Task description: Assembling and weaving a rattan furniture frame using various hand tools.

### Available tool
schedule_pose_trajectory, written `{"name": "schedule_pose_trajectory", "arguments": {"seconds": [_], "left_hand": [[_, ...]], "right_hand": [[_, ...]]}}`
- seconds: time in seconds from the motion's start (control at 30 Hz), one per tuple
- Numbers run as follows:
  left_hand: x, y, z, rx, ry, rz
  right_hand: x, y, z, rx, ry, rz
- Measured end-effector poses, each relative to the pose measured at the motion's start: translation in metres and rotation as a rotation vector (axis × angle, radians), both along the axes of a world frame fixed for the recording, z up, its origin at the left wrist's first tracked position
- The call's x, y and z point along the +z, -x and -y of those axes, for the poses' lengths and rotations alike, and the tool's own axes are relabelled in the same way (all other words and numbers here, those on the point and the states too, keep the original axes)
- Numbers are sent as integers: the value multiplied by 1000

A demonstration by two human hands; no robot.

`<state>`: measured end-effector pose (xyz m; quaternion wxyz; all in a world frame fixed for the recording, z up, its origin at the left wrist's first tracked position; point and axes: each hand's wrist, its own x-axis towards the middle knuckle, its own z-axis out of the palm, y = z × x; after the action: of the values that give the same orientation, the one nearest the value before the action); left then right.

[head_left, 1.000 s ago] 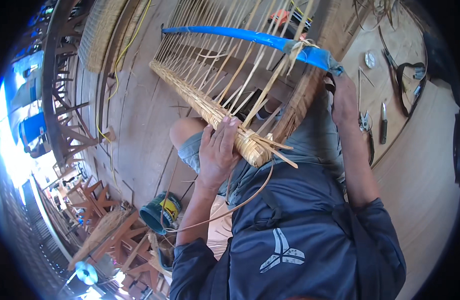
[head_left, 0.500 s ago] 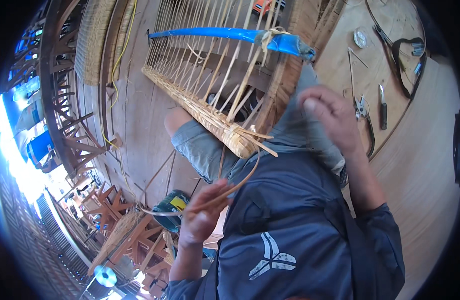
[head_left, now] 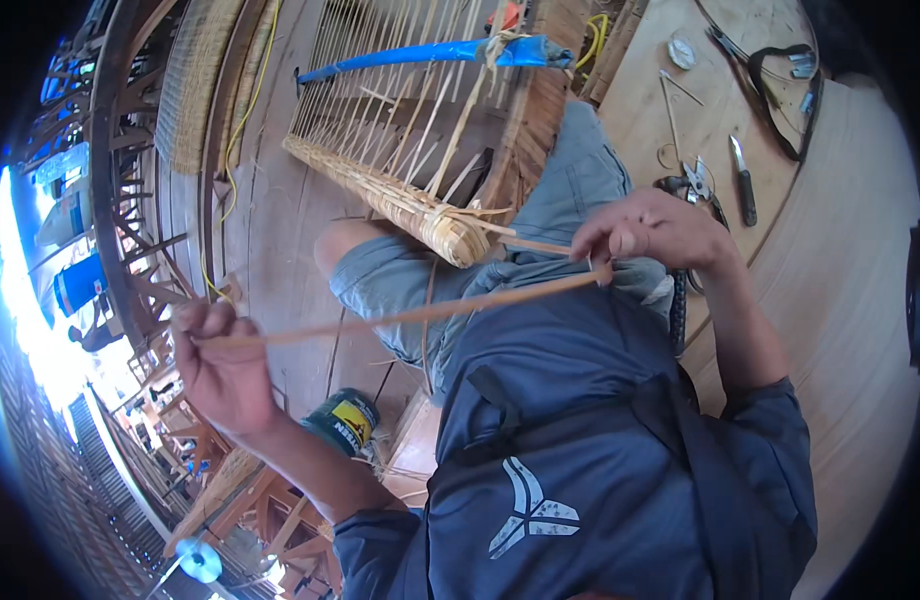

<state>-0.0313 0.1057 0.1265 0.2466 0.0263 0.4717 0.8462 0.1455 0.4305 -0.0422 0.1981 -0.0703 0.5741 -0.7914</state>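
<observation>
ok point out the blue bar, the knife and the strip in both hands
Blue bar [head_left: 430, 51]: head view, mid-length of the bar.
Knife [head_left: 745, 184]: head view, upper part of the dark handle.
Strip [head_left: 425, 312]: head view, middle of its long straight stretch.

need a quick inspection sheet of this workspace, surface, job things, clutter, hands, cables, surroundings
Surface: plank floor; light wooden board to the right, tools on it.
Job's things: thick woven edge, rounded end toward the person; blue tube across the strands; pale strip stretched between the hands.
Clutter: knife and pliers on the board; green bucket with yellow label.
Hands: left hand pinches the strip; right hand grips it nearer the woven edge.
Cables: yellow cord at left; purpose unclear.
Surroundings: woven panel, bright opening beyond.
</observation>
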Motion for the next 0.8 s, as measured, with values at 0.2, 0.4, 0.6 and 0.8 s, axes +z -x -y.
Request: {"name": "schedule_pose_trajectory", "arguments": {"seconds": [0.2, 0.4, 0.6, 0.8], "left_hand": [[-10, -18, -57, -134, 502, -417], [-49, -33, -148, -405, -68, -108], [-46, 98, 31, 148, -470, 159], [-50, 216, 322, 493, -281, 98]], "right_hand": [[90, -17, -5, -837, -447, -335], [120, 7, 39, -694, -809, -291], [12, -38, -100, -497, -1287, 28], [-68, -92, -201, -345, -1910, 215]]}}
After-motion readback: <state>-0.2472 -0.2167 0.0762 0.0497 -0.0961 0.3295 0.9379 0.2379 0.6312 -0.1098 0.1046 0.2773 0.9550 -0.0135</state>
